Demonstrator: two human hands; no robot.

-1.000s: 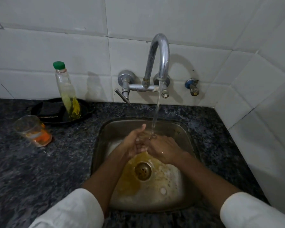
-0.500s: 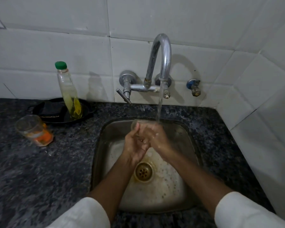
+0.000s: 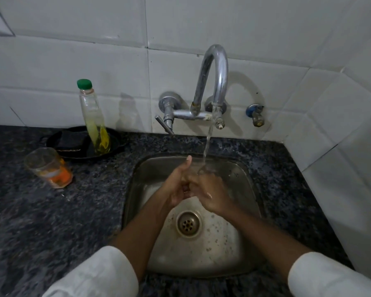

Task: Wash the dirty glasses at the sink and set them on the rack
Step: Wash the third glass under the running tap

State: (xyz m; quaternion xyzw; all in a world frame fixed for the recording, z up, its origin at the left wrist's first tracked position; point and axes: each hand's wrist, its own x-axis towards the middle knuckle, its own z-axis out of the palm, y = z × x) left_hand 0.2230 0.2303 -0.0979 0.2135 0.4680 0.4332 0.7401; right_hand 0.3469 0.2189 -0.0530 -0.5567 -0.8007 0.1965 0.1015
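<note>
Over the steel sink [image 3: 250, 189], my left hand [image 3: 175, 189] and my right hand [image 3: 213, 195] both hold a clear glass [image 3: 210, 168]. Both hands' fingers are curled round it, and my left thumb points up. Only the glass's far end shows beyond my fingers. Water runs from the curved tap [image 3: 215, 78] onto that end. A second glass [image 3: 48, 167], dirty with orange residue, stands on the dark granite counter [image 3: 51, 221] to the left of the sink.
A green-capped bottle [image 3: 94, 123] of yellow liquid stands in a black dish [image 3: 73, 144] against the back wall on the left. A small blue-handled valve [image 3: 255, 114] sticks out right of the tap. White tiled walls close the back and right side. No rack is in view.
The orange-brown water in the basin has drained away. My hands have shifted slightly back under the stream, and my left thumb now sticks up.
</note>
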